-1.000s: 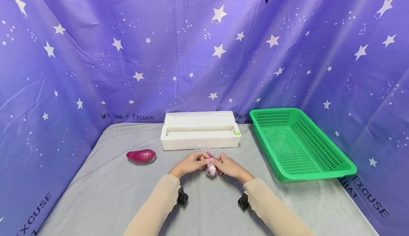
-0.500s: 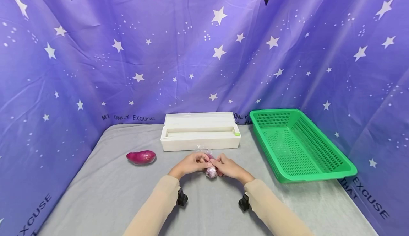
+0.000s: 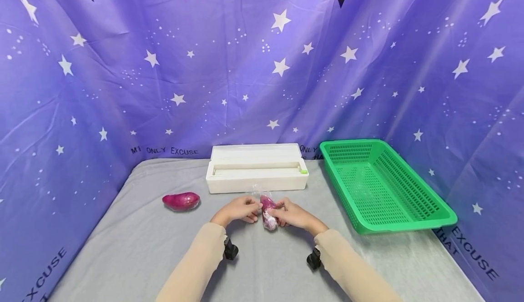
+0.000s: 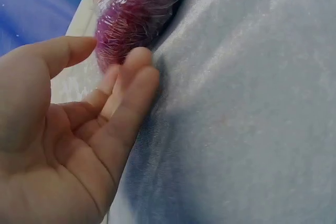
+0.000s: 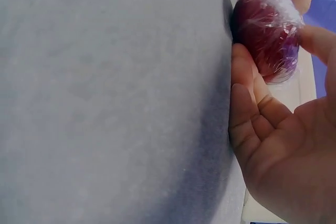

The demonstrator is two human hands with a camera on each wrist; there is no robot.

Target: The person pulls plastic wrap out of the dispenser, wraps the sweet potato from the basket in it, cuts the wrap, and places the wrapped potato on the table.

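A purple sweet potato (image 3: 268, 222) wrapped in crinkled cling film lies on the grey cloth between my hands, its long axis pointing away from me. A loose flap of clear film stands up at its far end. My right hand (image 3: 295, 214) holds it from the right, thumb on top and fingers along the side, as the right wrist view shows around the wrapped sweet potato (image 5: 265, 32). To its left, my left hand (image 3: 240, 209) is open with fingers loosely bent. In the left wrist view its fingertips come close to the wrapped end (image 4: 126, 35) without gripping it.
Behind the hands stands a white cling film box (image 3: 257, 184) with its lid raised. A second purple sweet potato (image 3: 181, 201), shiny with film, lies at the left. A green perforated basket (image 3: 409, 226) sits at the right. Purple star-patterned curtains (image 3: 241, 65) enclose the table.
My left hand has let go of the wrapped sweet potato and moved slightly left. The right hand stays on it, and more of the sweet potato shows between the hands.
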